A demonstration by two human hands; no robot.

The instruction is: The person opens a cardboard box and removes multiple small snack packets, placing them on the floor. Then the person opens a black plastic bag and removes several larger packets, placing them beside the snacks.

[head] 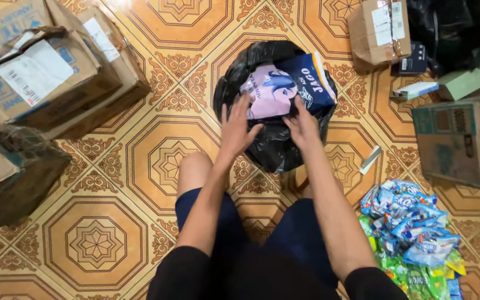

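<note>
Head view: person is sitting on the tiled floor (140, 166), glossy orange ceramic with octagonal and floral pattern. Black plastic bag (276, 147), crinkly and shiny, is sitting on the floor just beyond the knees, mouth open. Two soft flat packs are sticking out of it: a pale pink pack (268, 91) on the left and a dark blue pack (313, 80) touching it on the right.

Left hand (235, 128) is lying flat, fingers spread apart, pressing on the lower left edge of the pink pack and the bag film. Right hand (303, 123) is resting on the bag rim below the pink pack; fingers look loosely curled, can't tell whether they're pinching anything.

Left side: worn corrugated cardboard boxes (45, 72) with paper labels. Right side: more cardboard boxes (451, 141), plus a heap of glossy blue and green sachets (412, 233) on the floor beside the right forearm.
</note>
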